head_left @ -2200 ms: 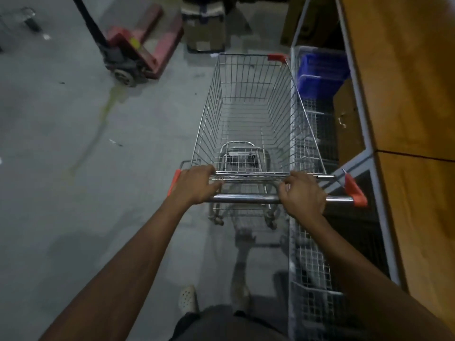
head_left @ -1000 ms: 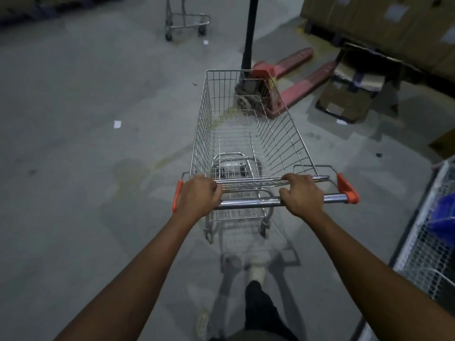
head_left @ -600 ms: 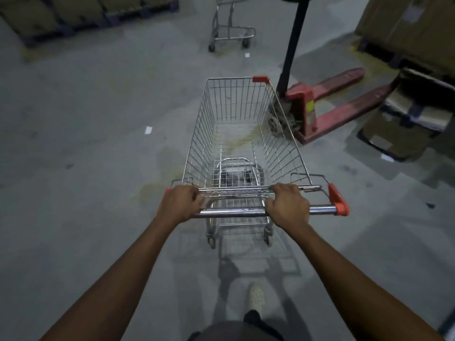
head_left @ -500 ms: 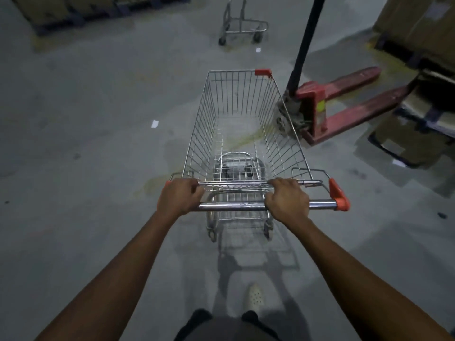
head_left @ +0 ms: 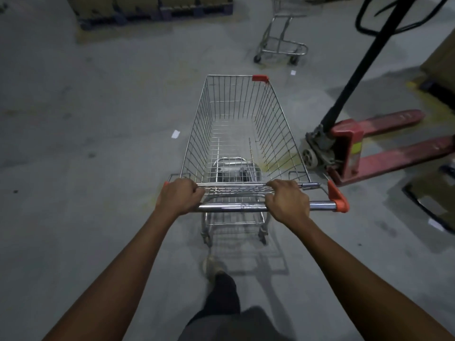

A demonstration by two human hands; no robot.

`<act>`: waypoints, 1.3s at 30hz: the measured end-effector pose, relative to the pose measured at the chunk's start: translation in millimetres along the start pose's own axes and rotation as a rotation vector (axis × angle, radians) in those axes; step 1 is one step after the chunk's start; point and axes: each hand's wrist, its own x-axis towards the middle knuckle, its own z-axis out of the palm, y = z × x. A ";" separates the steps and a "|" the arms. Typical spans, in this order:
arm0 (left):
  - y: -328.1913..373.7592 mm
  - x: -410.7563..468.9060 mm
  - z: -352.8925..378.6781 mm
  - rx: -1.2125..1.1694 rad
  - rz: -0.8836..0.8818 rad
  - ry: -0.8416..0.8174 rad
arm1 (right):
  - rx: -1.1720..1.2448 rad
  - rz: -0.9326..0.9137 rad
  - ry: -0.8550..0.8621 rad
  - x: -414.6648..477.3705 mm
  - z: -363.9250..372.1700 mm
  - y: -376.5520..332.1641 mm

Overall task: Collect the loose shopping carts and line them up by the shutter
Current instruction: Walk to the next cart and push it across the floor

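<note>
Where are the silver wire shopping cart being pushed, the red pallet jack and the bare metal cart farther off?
Silver wire shopping cart [head_left: 273,129]: head view, right mesh wall.
Red pallet jack [head_left: 398,158]: head view, near fork.
Bare metal cart farther off [head_left: 283,52]: head view, lower frame.

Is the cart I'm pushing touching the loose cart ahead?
Apart. The head view shows a stretch of bare floor between the front of the pushed cart and the wheels of the loose cart.

Left hand [head_left: 181,196], right hand [head_left: 288,201] grip cart handle [head_left: 234,206].
</note>
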 end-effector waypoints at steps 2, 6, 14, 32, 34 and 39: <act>-11.3 27.2 -10.6 -0.004 -0.020 0.016 | -0.005 -0.021 -0.026 33.2 -2.0 -14.8; -32.1 78.6 -28.6 -0.021 -0.067 0.000 | -0.020 -0.066 -0.057 99.1 -6.8 -42.1; -77.7 169.2 -54.2 -0.060 -0.130 0.062 | -0.036 -0.154 -0.088 222.0 -9.7 -95.5; -159.3 369.1 -120.0 -0.113 -0.504 0.151 | -0.049 -0.506 -0.146 516.8 -9.0 -230.0; -171.3 391.3 -126.8 -0.117 -0.545 0.176 | -0.059 -0.556 -0.167 548.7 -8.1 -247.2; -196.8 437.5 -142.9 -0.162 -0.647 0.294 | -0.086 -0.663 -0.183 621.3 -3.8 -294.0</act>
